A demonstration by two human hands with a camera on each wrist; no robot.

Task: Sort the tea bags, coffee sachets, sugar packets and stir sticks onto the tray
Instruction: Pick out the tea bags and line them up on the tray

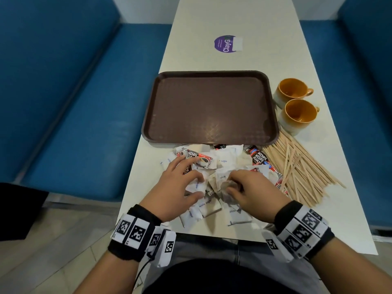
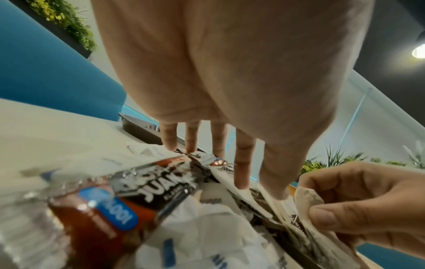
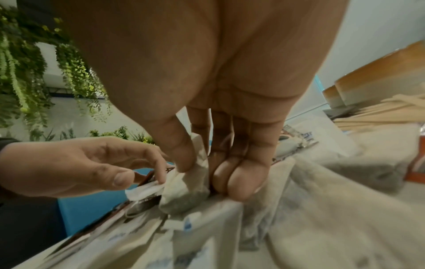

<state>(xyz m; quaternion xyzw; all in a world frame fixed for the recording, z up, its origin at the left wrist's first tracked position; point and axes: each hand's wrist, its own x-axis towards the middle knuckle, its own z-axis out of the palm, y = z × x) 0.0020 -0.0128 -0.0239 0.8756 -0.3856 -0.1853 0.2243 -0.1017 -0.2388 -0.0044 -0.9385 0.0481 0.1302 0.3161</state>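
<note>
A mixed pile of white sugar packets (image 1: 222, 161), red-and-black coffee sachets (image 1: 198, 159) and pale tea bags lies on the table just before the brown tray (image 1: 210, 107), which holds nothing. My left hand (image 1: 191, 182) rests on the pile's left side, its fingers (image 2: 243, 163) straight and their tips touching packets beside a coffee sachet (image 2: 149, 193). My right hand (image 1: 230, 184) pinches a tea bag (image 3: 186, 191) between thumb and fingers at the pile's middle; the same tea bag (image 2: 308, 200) shows in the left wrist view. Wooden stir sticks (image 1: 297, 166) fan out to the right.
Two orange-lined cups (image 1: 293, 92) (image 1: 299, 115) stand right of the tray, behind the sticks. A purple round sticker (image 1: 226, 43) lies farther up the narrow white table (image 1: 233, 18). Blue bench seats (image 1: 74, 113) run along both sides.
</note>
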